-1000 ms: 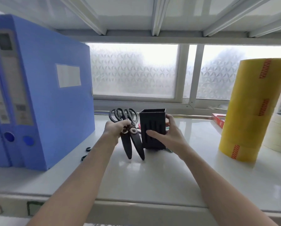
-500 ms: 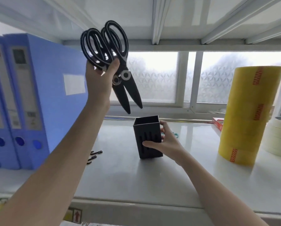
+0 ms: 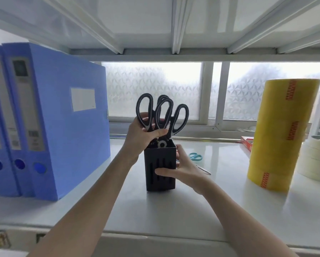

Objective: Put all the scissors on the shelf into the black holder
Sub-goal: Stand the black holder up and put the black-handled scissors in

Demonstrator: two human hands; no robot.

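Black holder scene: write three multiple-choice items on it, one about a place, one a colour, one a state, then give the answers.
1. Where does the small pair of scissors lie?
A. on the shelf behind the right hand
B. on top of the blue folders
C. inside the holder

2. What colour are that small pair's handles?
A. red
B. teal
C. yellow

3. What is the left hand doing?
A. resting flat on the shelf
B. holding a tape roll
C. gripping black scissors at the holder's opening

Answers:
1 A: the small scissors lie flat beyond the right hand.
2 B: their loops are teal.
3 C: the left hand grips the black scissors, blades down in the black holder.
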